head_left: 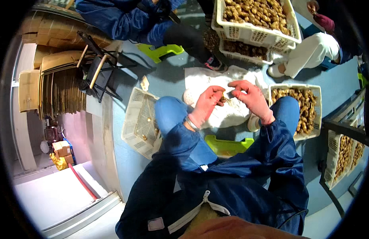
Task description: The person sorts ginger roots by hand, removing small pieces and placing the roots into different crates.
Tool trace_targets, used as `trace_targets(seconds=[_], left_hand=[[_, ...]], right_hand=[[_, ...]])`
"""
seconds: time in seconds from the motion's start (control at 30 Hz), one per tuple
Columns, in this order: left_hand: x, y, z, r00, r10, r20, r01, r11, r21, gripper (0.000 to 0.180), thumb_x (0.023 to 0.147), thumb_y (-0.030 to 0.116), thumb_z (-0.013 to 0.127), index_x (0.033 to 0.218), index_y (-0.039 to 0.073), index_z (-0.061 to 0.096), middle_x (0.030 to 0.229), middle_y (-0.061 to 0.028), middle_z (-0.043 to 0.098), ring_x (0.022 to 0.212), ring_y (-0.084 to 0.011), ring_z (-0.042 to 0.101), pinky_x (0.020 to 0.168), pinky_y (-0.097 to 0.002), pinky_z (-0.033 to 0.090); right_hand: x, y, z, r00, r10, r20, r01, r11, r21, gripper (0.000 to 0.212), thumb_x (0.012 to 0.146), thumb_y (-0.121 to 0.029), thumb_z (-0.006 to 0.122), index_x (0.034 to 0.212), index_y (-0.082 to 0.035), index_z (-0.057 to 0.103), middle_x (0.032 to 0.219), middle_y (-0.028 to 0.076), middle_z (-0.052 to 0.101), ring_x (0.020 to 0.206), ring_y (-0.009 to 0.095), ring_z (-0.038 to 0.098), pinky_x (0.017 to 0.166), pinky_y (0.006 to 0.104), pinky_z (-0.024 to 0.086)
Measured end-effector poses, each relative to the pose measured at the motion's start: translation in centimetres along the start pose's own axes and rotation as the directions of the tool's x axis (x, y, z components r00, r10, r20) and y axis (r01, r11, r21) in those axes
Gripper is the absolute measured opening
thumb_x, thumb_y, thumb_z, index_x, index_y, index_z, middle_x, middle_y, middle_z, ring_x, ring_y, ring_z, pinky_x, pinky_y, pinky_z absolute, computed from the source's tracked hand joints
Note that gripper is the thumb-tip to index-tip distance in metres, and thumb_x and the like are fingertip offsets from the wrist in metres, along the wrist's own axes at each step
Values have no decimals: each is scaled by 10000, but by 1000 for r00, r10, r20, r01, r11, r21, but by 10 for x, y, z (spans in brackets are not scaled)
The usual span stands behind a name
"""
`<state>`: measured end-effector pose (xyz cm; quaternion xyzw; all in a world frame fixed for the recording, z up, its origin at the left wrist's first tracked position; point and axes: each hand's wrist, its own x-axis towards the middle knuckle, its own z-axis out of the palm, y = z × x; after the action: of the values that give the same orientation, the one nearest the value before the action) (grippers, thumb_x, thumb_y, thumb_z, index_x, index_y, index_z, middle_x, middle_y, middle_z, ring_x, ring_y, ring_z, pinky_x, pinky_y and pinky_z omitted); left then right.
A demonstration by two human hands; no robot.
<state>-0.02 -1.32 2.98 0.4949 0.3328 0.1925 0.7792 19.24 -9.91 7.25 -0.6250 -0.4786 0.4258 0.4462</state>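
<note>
My left hand (pixel 206 105), in a pink glove, pinches a small brown lumpy piece (pixel 223 100) between thumb and fingers. Close by, my right hand (pixel 252 101), gloved alike, has its thumb and forefinger bent together; what sits at their tips is too small to make out. Both hands hover over a white cloth (pixel 228 118) spread on the floor between my knees. Beside my right knee stands a white crate (pixel 319 104) full of similar brown pieces (pixel 308 119). A white crate (pixel 130 119) by my left knee holds only a few pieces.
Stacked white crates (pixel 254 35) of brown pieces stand ahead. Two people sit across, one in a blue jacket (pixel 113 20), one in white trousers (pixel 314 51). Green stools (pixel 228 146) lie low. Folded cardboard (pixel 61 91) and a folding chair (pixel 97 65) are left; a dark metal frame (pixel 347 131) is right.
</note>
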Motion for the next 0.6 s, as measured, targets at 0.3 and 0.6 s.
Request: trace_targets(seconds=[0.3, 0.6], left_hand=[[-3, 10, 7, 1000, 3, 7, -3, 999, -32, 310, 1016, 244, 490, 1188, -11, 520, 958, -69, 589, 840, -146, 586, 753, -278, 501], [-4, 11, 5, 1000, 25, -3, -25, 995, -97, 318, 1015, 265, 501, 1207, 12, 523, 1009, -67, 607, 869, -134, 589, 766, -266, 494]], right_hand=[[-1, 12, -2, 995, -24, -99, 20, 999, -36, 149, 868, -127, 648, 921, 9, 675, 1130, 60, 654, 925, 133, 579, 810, 263, 454], [-1, 10, -2, 999, 45, -31, -37, 972, 231, 268, 880, -178, 661, 1109, -40, 683, 915, 8, 664, 851, 66, 575, 763, 233, 461]])
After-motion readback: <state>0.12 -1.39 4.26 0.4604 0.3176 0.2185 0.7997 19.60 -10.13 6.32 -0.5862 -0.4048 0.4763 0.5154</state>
